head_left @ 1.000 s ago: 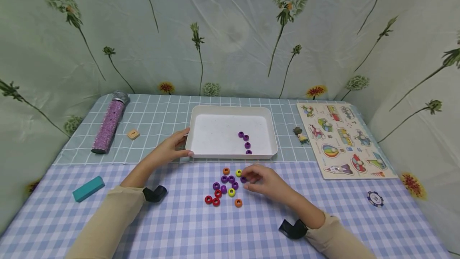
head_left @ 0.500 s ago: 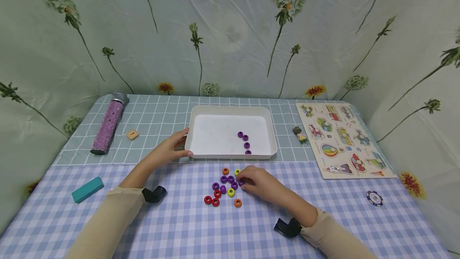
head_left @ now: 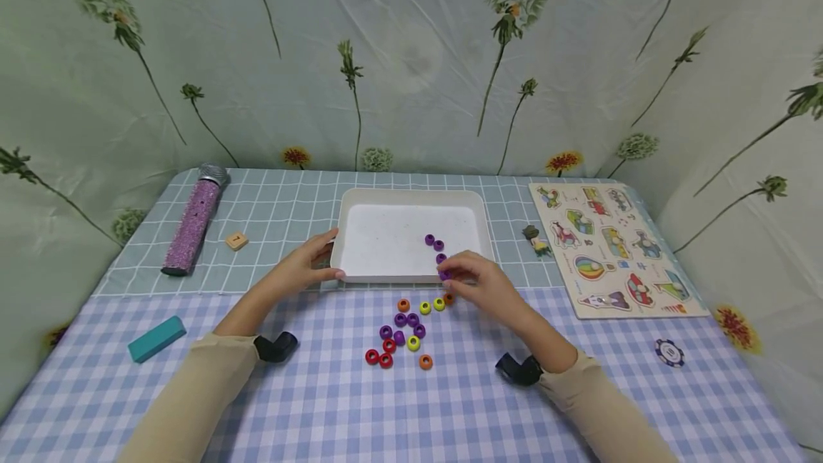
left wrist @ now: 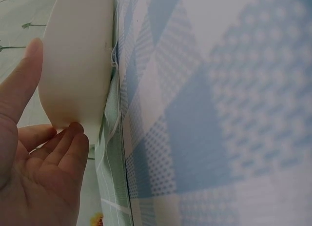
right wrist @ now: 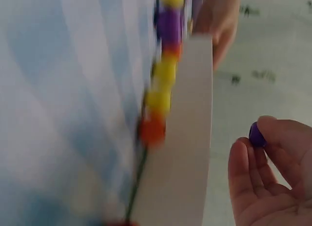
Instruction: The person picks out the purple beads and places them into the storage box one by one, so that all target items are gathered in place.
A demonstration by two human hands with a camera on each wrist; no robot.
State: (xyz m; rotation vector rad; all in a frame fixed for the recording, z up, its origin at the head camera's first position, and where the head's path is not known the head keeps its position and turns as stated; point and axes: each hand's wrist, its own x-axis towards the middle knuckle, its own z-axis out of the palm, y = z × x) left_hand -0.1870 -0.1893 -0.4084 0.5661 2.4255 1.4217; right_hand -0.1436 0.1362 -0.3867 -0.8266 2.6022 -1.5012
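Flower-printed fabric (head_left: pixel 418 120) backs the counter (head_left: pixel 334 406). White tray (head_left: pixel 386 234), long axis left to right, lies on the far side of the loose beads (head_left: pixel 414 319). Left hand (head_left: pixel 298 268) spreads against its left end; right hand (head_left: pixel 484 286), at its near-right edge, pinches a purple bead (right wrist: pixel 257 134), with the tray's floor far and left of it. Half a second ago, that hand was down among the loose beads.
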